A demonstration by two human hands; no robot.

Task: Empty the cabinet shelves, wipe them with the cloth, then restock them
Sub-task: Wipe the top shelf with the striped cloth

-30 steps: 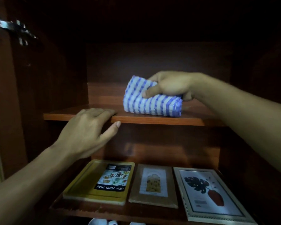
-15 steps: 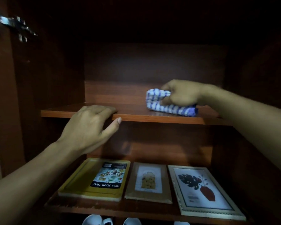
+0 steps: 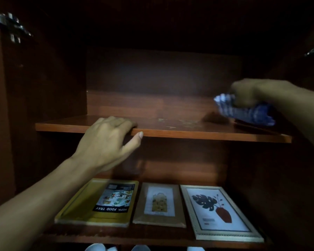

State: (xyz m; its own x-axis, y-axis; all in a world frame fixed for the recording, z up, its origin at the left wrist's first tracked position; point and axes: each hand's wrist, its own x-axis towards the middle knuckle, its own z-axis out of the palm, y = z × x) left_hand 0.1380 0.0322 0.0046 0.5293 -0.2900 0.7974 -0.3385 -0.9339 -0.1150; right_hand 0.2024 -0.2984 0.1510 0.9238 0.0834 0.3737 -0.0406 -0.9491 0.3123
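- I am gripping the bunched blue-and-white cloth (image 3: 246, 114) in my right hand (image 3: 246, 95), at the right of the frame. The hand is blurred, but the fingers look curled round the cloth.
- The cloth is pressing on the far right end of the upper shelf (image 3: 170, 131), close to the cabinet's right wall.
- The shelf's long axis is running left to right across the frame. From my right hand, all the bare board is lying to the left, toward the centre and the left of the frame.
- Some pale marks (image 3: 179, 122) are showing on the board just left of the cloth, between my two hands.
- My left hand (image 3: 107, 142) is resting on the shelf's front edge, left of centre. Its fingers are lying on top and the thumb is touching the front face, and it is holding nothing.
- My right hand is the nearer one for wiping, so I judge the next stroke should sweep leftward.
- On the lower shelf a yellow tray (image 3: 83, 211) and two picture frames (image 3: 159, 205) are lying flat, side by side.
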